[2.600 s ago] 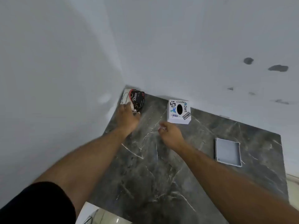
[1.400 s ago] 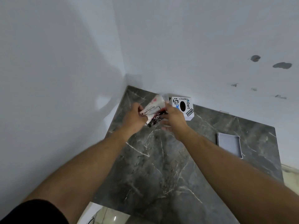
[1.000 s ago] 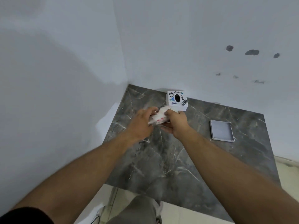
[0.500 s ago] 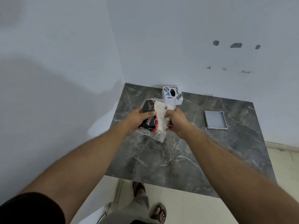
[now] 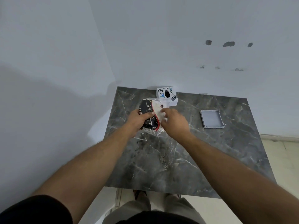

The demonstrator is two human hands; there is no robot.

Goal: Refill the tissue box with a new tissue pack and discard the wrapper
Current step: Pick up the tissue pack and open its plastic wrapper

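my left hand [image 5: 137, 121] clamps the tissue pack [image 5: 151, 116], my right hand [image 5: 174, 122] pinches its wrapper; not opened as far as i see. the tissue box [image 5: 166, 94] waits just beyond my grip, unfilled

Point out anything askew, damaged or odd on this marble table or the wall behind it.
The white stickered cube tissue box sits turned at an angle to the wall. Its flat grey lid lies apart, to the right on the dark marble table. The white wall has dark chipped patches.
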